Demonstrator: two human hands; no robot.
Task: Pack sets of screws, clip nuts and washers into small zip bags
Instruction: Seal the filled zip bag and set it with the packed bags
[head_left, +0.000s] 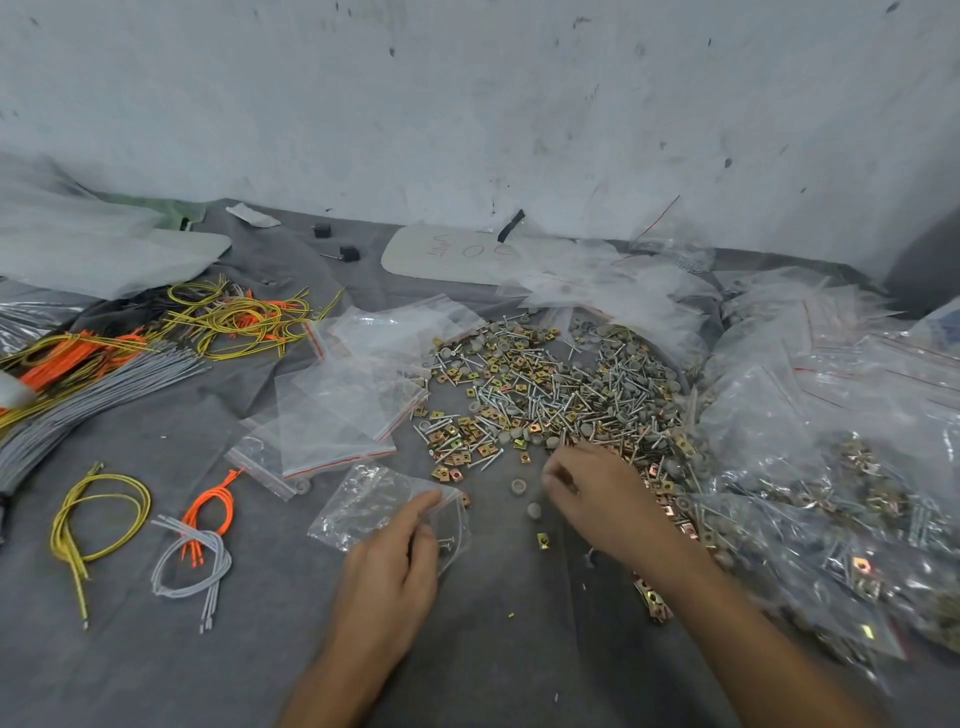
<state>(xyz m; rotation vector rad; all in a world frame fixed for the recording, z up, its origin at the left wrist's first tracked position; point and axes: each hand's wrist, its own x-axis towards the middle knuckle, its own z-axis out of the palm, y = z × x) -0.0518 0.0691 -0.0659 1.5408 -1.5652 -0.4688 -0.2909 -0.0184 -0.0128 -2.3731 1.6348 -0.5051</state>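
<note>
Holding a small zip bag by its mouth, the left hand sits in the lower middle of the frame. Its thumb and forefinger pinch the plastic edge, probably to keep the opening turned toward the pile of screws, clip nuts and washers that spreads over the centre right. A few screws seem to lie inside the bag. The right hand is at the near edge of this pile, fingers curled with the tips drawn close together, as for picking one small piece. Whether something is between them I cannot tell, because the back of the hand covers it. Two loose washers and one clip nut lie on the grey cloth between the hands, easy to take. Empty bags are stacked left of the pile, within reach of the left hand; filled bags are heaped at the right edge, partly cut off by the frame. Wire bundles at the left are, in my judgement, not part of this job.
</note>
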